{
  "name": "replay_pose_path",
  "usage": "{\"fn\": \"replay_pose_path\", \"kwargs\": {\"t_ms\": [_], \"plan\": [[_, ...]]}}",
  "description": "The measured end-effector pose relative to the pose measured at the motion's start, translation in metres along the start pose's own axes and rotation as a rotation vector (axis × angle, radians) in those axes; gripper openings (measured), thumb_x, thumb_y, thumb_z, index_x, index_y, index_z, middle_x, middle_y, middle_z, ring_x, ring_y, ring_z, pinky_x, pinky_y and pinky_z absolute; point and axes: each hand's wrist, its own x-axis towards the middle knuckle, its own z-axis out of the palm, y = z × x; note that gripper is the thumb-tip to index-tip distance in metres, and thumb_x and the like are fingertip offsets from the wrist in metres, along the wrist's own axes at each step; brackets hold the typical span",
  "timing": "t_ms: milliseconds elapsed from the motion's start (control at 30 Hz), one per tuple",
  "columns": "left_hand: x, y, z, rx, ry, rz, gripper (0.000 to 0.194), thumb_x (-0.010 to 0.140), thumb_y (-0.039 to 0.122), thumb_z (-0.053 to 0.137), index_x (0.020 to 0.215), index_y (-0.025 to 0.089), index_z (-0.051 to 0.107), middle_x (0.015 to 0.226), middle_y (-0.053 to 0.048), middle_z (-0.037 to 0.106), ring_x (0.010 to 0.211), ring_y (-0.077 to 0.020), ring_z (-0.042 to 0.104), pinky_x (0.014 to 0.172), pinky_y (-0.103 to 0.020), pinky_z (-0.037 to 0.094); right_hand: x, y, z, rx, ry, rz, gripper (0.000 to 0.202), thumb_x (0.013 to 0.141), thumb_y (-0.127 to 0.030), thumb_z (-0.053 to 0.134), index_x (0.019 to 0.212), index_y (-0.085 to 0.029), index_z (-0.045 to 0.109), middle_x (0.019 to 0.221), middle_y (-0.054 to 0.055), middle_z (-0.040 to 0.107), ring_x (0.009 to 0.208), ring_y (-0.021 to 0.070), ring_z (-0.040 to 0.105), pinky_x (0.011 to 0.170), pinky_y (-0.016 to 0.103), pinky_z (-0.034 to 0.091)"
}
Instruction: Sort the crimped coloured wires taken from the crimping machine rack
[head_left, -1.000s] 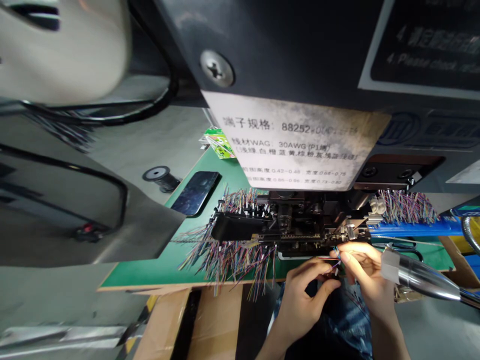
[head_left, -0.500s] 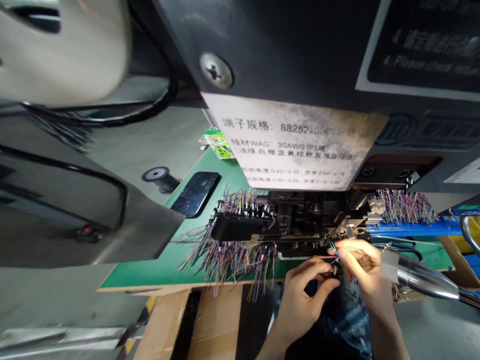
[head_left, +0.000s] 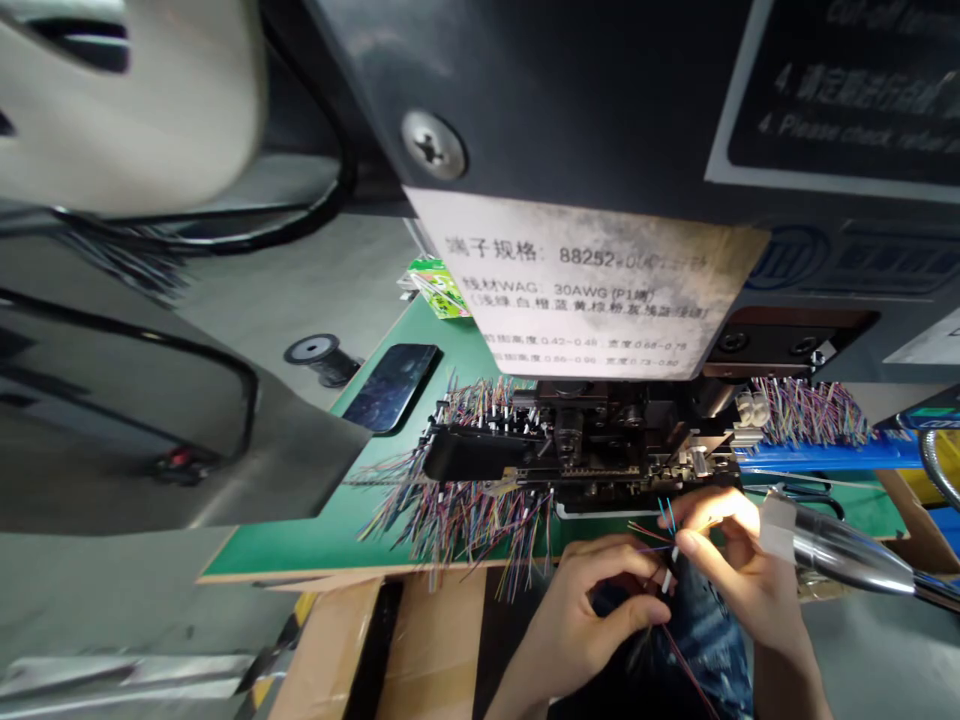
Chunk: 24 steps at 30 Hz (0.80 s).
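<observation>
Both hands are at the front of a dark crimping machine (head_left: 600,425), over my lap. My left hand (head_left: 592,610) is closed round a thin cable whose loose wires (head_left: 666,515) fan out in blue, red, yellow and purple. A short white sleeve (head_left: 670,572) sits on the cable between the hands. With thumb and forefinger, my right hand (head_left: 731,555) pinches the wires near their split, just below the machine's crimping area. A reddish strand hangs under the left hand. The exact grip of the fingertips is partly hidden.
Bundles of multicoloured wires (head_left: 457,520) lie on the green table (head_left: 300,550) to the left, more wires (head_left: 814,410) on the right. Also there are a phone (head_left: 391,388), a black spool (head_left: 322,358) and a metal lamp neck (head_left: 847,550) beside my right hand. Cardboard boxes (head_left: 427,650) stand below.
Both hands have drawn back from the machine, down toward my lap, with the wires. The wire ends now spread apart more, and more of the white sleeve shows.
</observation>
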Motion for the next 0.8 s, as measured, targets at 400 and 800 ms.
{"fn": "replay_pose_path", "kwargs": {"t_ms": [400, 800], "plan": [[0.009, -0.013, 0.016, 0.008, 0.164, 0.070, 0.008, 0.086, 0.012, 0.080, 0.089, 0.018, 0.083, 0.091, -0.007, 0.085, 0.079, -0.0202, 0.080, 0.073, -0.023, 0.065, -0.002, 0.011, 0.013, 0.012, 0.157, 0.180, 0.020, 0.098, -0.040, 0.074, 0.099, -0.023, 0.083, 0.076, 0.004, 0.078, 0.051, 0.0160, 0.057, 0.050, 0.030, 0.051], [0.008, -0.011, 0.018, -0.044, 0.180, 0.047, 0.009, 0.084, 0.010, 0.081, 0.087, 0.018, 0.083, 0.087, -0.006, 0.083, 0.075, -0.0181, 0.080, 0.070, -0.019, 0.065, -0.001, 0.009, 0.015, 0.036, 0.163, 0.194, 0.014, 0.098, -0.035, 0.075, 0.100, -0.024, 0.082, 0.082, 0.004, 0.082, 0.054, 0.0164, 0.061, 0.052, 0.030, 0.052]]}}
